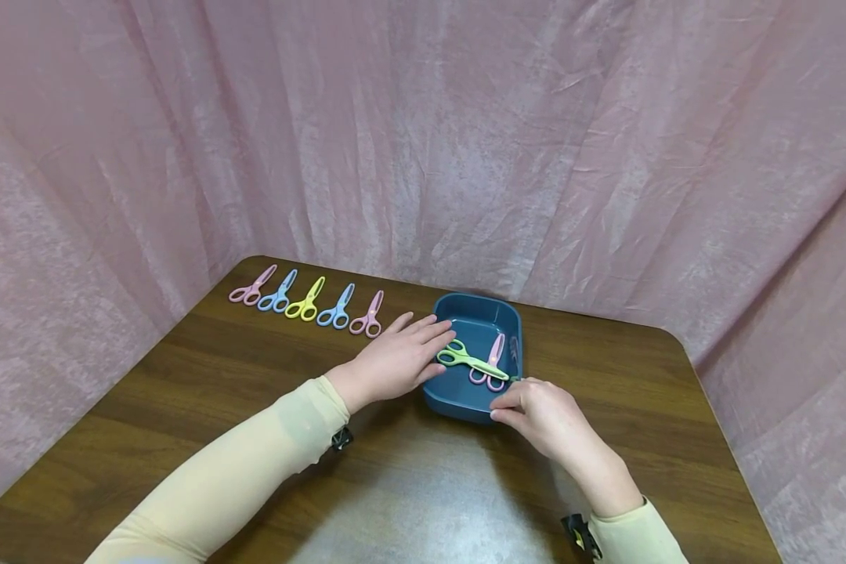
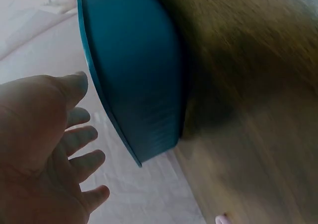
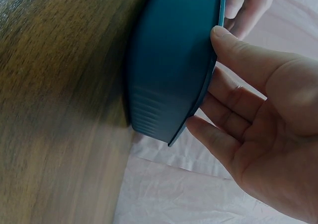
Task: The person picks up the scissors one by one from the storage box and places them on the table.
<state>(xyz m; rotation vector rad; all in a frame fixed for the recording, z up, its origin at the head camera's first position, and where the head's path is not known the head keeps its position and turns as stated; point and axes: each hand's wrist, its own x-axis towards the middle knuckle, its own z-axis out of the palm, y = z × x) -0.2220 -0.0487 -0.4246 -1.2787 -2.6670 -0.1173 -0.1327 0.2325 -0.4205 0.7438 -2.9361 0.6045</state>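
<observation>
A blue plastic tray [image 1: 458, 409] stands on the table, with light green scissors [image 1: 468, 361] lying across pink scissors [image 1: 497, 350] in it. My left hand [image 1: 400, 359] spreads its fingers at the tray's left rim, palm down and holding nothing. In the left wrist view, its thumb and fingertips stand near the rim. At the near right corner my right hand [image 1: 546, 415] grips the rim, thumb at the edge and fingers bent over it. The right wrist view shows those fingers [image 3: 228, 105] partly hidden behind the tray wall.
Left of the tray lies a row of several scissors: pink [image 1: 254, 288], blue [image 1: 279, 294], yellow [image 1: 306, 301], another blue pair [image 1: 337, 309] and another pink pair [image 1: 368, 317]. A pink curtain [image 1: 423, 141] hangs behind the brown wooden table [image 1: 620, 376].
</observation>
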